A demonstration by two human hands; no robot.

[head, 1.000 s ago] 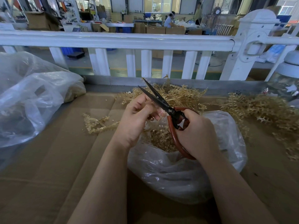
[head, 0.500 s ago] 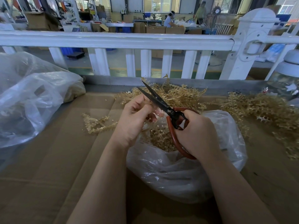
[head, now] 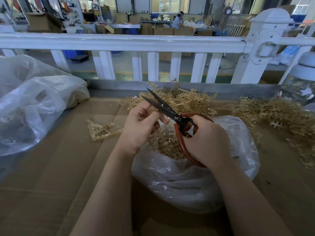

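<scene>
While curled through the red loops of the scissors (head: 163, 106), gripping them tight with the fingers (head: 197, 119) of the right hand (head: 207, 142). Holding the dark blades parted, tips aimed up and away to the left. Just beside the blades, bunched fingers (head: 154, 116) of the left hand (head: 138, 126), bent inward against the lower blade, perhaps pinching a small piece, hidden inside the pinch. Directly underneath both hands, an open clear bag (head: 196, 181) on the tabletop (head: 51, 167), partly filled with golden sprigs (head: 167, 147). Behind the scissors, against the tabletop's grey far edge, a heap (head: 187, 97) of like sprigs; further right, a wider heap (head: 281, 114); left of the left hand, one loose sprig (head: 100, 130) lying flat on brown cardboard. Far left, a large crumpled plastic bag (head: 34, 103). Beyond everything, a white railing (head: 119, 42).
</scene>
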